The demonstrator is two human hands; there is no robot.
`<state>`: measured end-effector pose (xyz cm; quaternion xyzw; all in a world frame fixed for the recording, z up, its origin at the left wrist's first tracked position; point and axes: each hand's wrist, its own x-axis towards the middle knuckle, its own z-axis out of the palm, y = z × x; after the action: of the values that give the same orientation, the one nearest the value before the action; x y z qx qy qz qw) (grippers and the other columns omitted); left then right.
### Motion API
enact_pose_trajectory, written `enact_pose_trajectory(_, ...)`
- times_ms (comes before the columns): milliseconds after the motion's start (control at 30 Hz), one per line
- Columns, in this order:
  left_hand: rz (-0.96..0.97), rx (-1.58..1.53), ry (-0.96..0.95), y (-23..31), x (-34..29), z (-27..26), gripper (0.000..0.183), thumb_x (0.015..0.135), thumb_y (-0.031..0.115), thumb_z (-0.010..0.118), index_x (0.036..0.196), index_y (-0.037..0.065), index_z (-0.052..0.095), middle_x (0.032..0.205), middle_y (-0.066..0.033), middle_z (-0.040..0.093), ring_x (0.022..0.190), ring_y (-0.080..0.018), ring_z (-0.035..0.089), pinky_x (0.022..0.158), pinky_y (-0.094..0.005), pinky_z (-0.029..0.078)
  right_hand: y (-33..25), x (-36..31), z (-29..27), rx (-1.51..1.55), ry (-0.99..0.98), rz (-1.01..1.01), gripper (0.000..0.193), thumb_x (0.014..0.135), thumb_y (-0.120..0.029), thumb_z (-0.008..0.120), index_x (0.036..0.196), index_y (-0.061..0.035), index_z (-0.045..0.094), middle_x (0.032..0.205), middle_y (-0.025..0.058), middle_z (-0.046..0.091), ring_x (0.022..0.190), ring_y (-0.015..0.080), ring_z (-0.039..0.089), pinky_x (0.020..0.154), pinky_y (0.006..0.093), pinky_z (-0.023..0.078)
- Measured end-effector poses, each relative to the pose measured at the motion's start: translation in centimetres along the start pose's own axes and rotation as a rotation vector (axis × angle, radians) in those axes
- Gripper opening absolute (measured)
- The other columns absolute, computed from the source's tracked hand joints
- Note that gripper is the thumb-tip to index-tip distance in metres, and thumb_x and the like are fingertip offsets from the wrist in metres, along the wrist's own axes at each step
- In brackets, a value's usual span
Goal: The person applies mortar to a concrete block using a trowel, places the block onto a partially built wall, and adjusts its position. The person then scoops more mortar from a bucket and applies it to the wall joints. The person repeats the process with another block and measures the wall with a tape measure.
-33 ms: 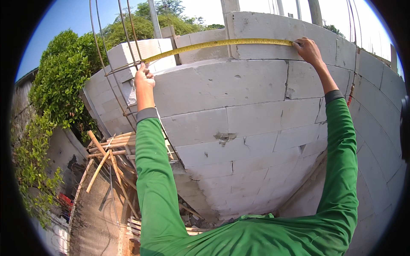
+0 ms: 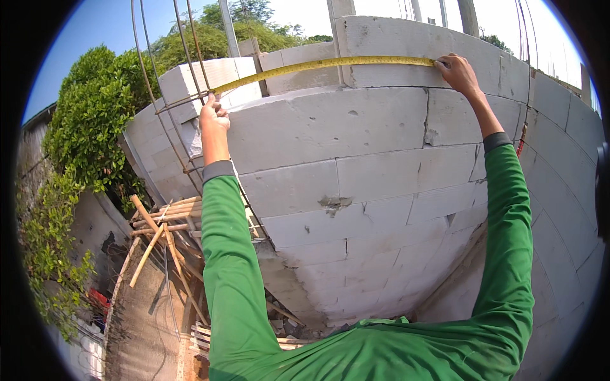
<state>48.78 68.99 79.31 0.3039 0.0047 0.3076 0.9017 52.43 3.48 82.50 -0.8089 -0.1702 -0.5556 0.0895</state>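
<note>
A yellow measuring tape (image 2: 330,62) is stretched between my hands along the top of a grey block wall (image 2: 330,124). My left hand (image 2: 214,116) pinches its left end beside the upright steel bars (image 2: 184,47) at the wall's end. With closed fingers my right hand (image 2: 459,73) grips the other end in front of a raised block (image 2: 397,41) on the top course. The tape bows slightly upward and crosses the gap between the white end block (image 2: 216,77) and the raised block. Whether a tape case sits in my right hand is hidden.
Another block wall (image 2: 562,171) meets this one at the right. Low on the left are bamboo poles (image 2: 166,235) lashed together, above a brown ground strip (image 2: 143,324). A leafy tree (image 2: 95,120) stands beyond the bars, and posts (image 2: 469,18) rise behind the wall.
</note>
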Motion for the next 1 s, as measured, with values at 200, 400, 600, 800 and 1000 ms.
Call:
enact_pose_trajectory(200, -0.016, -0.035, 0.048, 0.3, 0.4, 0.1, 0.021, 0.098, 0.023, 0.073, 0.089, 0.011, 0.059, 0.071, 0.0027, 0.048, 0.050, -0.0093, 0.029, 0.046, -0.0232, 0.026, -0.3, 0.0, 0.0, -0.027, -0.047, 0.041, 0.035, 0.096, -0.030, 0.066, 0.112, -0.0019, 0.077, 0.109, 0.0178, 0.073, 0.095, 0.0351, 0.069, 0.088, 0.0434, 0.054)
enact_pose_trajectory(400, 0.010, -0.015, -0.021, 0.6, 1.1, -0.1, 0.018, 0.098, 0.023, 0.073, 0.093, 0.012, 0.061, 0.068, 0.0036, 0.045, 0.050, -0.0093, 0.029, 0.047, -0.0230, 0.026, -0.5, 0.2, -0.2, -0.033, -0.092, 0.084, 0.036, 0.097, -0.033, 0.064, 0.115, -0.0044, 0.076, 0.116, 0.0181, 0.073, 0.109, 0.0384, 0.067, 0.096, 0.0461, 0.053)
enact_pose_trajectory(600, 0.004, -0.042, 0.025, 0.4, 1.2, 0.1, 0.015, 0.099, 0.022, 0.072, 0.108, 0.012, 0.066, 0.067, 0.0051, 0.044, 0.050, -0.0076, 0.028, 0.045, -0.0230, 0.024, -0.2, 0.6, 0.1, -0.047, -0.097, 0.103, 0.037, 0.096, -0.034, 0.065, 0.116, -0.0045, 0.076, 0.119, 0.0186, 0.072, 0.112, 0.0387, 0.067, 0.097, 0.0466, 0.052)
enact_pose_trajectory(800, -0.009, -0.074, 0.033, 0.1, 0.9, 0.2, 0.020, 0.099, 0.022, 0.072, 0.115, 0.011, 0.067, 0.066, 0.0052, 0.043, 0.050, -0.0075, 0.028, 0.045, -0.0231, 0.025, -0.3, 0.4, -0.3, -0.039, -0.096, 0.085, 0.037, 0.096, -0.033, 0.066, 0.115, -0.0032, 0.076, 0.117, 0.0189, 0.072, 0.109, 0.0382, 0.068, 0.096, 0.0457, 0.053)
enact_pose_trajectory(1000, -0.009, -0.064, 0.037, -0.1, 1.5, 0.1, 0.018, 0.099, 0.021, 0.071, 0.113, 0.012, 0.068, 0.066, 0.0057, 0.045, 0.049, -0.0073, 0.027, 0.044, -0.0219, 0.024, -0.4, 0.4, -0.1, -0.053, -0.069, 0.103, 0.035, 0.097, -0.030, 0.066, 0.114, -0.0013, 0.077, 0.116, 0.0192, 0.073, 0.106, 0.0375, 0.069, 0.094, 0.0454, 0.054)
